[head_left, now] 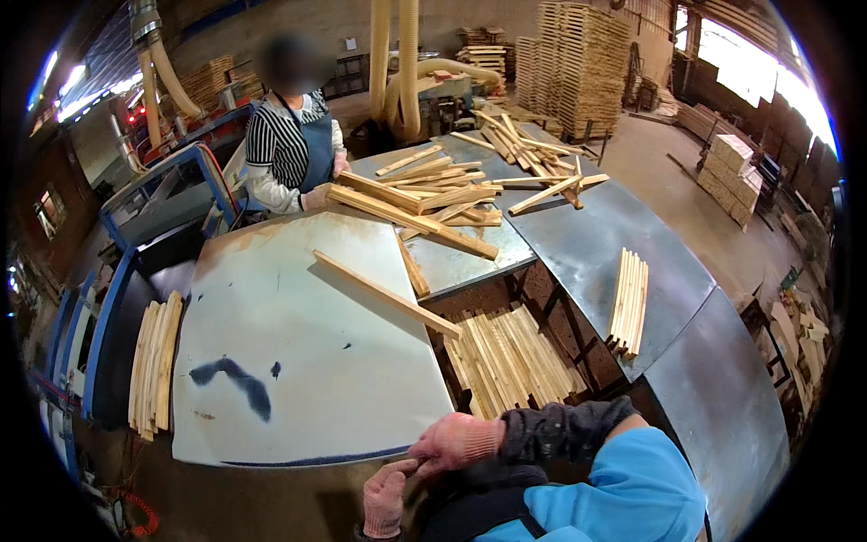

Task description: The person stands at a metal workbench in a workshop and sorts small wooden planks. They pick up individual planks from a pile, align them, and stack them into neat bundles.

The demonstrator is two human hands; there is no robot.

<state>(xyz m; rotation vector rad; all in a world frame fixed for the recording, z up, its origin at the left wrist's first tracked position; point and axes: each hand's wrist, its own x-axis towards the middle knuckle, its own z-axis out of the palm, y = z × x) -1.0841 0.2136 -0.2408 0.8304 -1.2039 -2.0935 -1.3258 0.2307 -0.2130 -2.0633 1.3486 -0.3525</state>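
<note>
One pale sheet point(350, 43) on the back wall, too small to make out any writing. Co-worker's head point(293, 63) blurred; own left forearm cut off at lower edge; lower ends of the wood strips point(510, 357) in the recess partly hidden by the right sleeve point(564, 429). Right hand point(454, 443) and left hand point(386, 497), both in pinkish gloves, fingers curled, fingertips together at the near edge of the white worktop point(307, 361); cannot tell if anything is pinched between them. Single wood strip point(384, 294) lies diagonally on the white worktop, near end reaching over the recess strips. Another strip bundle point(629, 303) on the metal worktop point(596, 230), right. Co-worker point(284, 149) has hands at the loose timber pile point(442, 194).
</note>
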